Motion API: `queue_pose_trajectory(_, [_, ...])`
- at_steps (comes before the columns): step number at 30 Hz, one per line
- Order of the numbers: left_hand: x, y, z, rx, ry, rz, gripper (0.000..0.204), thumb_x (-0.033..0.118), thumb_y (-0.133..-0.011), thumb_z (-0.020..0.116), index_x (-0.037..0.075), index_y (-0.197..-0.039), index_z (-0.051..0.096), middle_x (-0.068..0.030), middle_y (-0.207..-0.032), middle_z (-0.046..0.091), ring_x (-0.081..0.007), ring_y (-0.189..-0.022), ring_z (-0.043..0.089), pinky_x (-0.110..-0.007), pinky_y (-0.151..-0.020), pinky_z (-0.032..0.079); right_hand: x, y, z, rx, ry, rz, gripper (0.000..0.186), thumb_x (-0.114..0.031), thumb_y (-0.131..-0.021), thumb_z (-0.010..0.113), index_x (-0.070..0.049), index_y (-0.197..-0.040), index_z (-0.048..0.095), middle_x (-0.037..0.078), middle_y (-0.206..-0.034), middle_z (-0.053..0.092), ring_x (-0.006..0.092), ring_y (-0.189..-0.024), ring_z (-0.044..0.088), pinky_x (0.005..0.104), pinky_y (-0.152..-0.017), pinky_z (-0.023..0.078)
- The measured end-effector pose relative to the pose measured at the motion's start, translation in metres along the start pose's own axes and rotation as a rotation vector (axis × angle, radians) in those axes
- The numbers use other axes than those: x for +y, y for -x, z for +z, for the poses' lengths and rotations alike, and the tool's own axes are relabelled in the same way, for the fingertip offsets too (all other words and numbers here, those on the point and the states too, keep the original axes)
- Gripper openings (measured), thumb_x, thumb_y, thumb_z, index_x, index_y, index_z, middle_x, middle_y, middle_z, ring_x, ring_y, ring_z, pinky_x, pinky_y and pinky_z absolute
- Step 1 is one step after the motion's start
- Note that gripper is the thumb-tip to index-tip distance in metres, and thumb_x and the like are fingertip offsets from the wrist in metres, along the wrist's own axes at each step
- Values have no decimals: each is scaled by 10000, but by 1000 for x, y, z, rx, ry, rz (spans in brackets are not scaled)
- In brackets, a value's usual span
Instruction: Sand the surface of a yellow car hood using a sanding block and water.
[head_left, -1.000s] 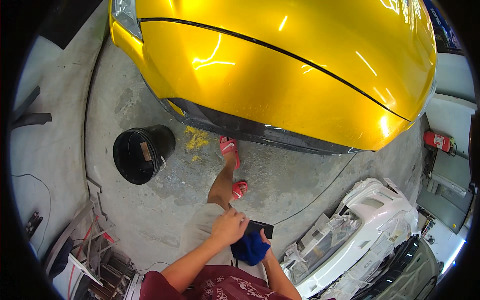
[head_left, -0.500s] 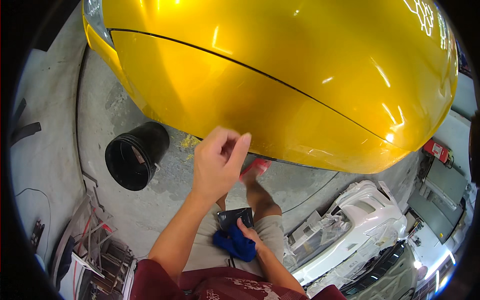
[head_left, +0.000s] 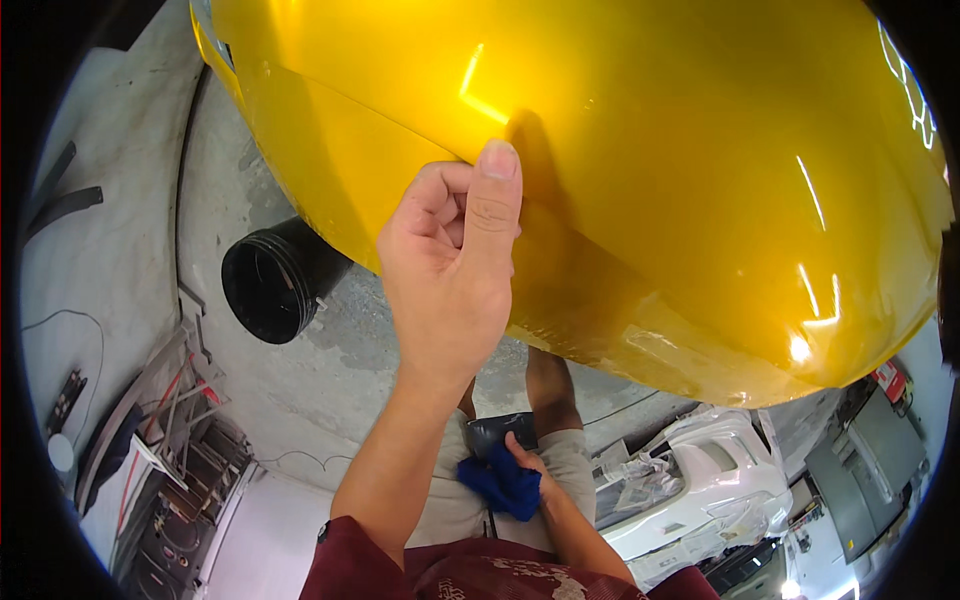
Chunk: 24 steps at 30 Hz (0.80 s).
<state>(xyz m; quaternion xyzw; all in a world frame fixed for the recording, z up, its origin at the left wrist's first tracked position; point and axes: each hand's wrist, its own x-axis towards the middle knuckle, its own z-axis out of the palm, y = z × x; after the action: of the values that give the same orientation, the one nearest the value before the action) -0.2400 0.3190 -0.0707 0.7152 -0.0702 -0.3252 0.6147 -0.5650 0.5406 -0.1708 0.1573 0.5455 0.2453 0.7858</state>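
Note:
My left hand (head_left: 450, 260) is raised in front of the glossy yellow car front (head_left: 680, 170). Its fingers are curled in and the thumb points up, with nothing visible in them. The hand covers part of the seam between hood and bumper; I cannot tell whether it touches the paint. Low by my lap, my right hand (head_left: 530, 465) grips a bunched blue cloth (head_left: 500, 485). Its thumb presses on a flat, dark, wet-looking sheet (head_left: 490, 432) lying against the cloth.
A black bucket (head_left: 268, 285) stands on the grey concrete floor left of the bumper. Metal frames and parts (head_left: 170, 460) are piled at the lower left. To the right lie a white bumper (head_left: 700, 470) and grey panels (head_left: 870, 455). A thin cable runs along the floor.
My left hand has moved up and farther over the yellow car, its thumb now straighter. My view has shifted closer to the car. The right hand keeps hold of the cloth and sheet.

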Motion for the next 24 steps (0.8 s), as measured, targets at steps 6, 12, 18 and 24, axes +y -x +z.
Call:
queue_pose_trajectory(6, [4, -3, 17, 197, -10, -91, 454, 431, -977, 604, 74, -695, 596, 9, -538, 521, -52, -430, 437, -193, -427, 319, -31, 17, -31, 55, 20, -11, 703, -659, -868, 604, 19, -1033, 692, 96, -918, 716, 175, -821, 700, 296, -761, 573])
queue_pose_trajectory(12, [7, -4, 27, 292, -74, -103, 465, 428, -935, 670, 79, -647, 563, 14, -531, 501, -45, -438, 429, -189, -433, 309, -37, 22, -68, 92, 110, 119, 691, -664, -858, 614, -4, -1048, 692, 90, -936, 714, 180, -809, 689, 290, -752, 558])
queue_pose_trajectory(18, [10, -3, 28, 289, -74, -123, 439, 398, -875, 756, 80, -669, 536, 28, -581, 517, -31, -495, 431, -185, -469, 327, -54, 35, -81, 125, 73, 115, 675, -650, -861, 615, -7, -1054, 684, 90, -948, 716, 186, -819, 690, 300, -782, 563])
queue_pose_trajectory(24, [5, 1, 26, 238, 7, -118, 444, 335, -772, 846, 2, -705, 560, 8, -593, 519, -66, -540, 434, -229, -506, 366, -66, 45, -80, 116, 70, 167, 666, -635, -873, 611, 0, -1060, 679, 95, -960, 718, 193, -846, 691, 308, -811, 565])
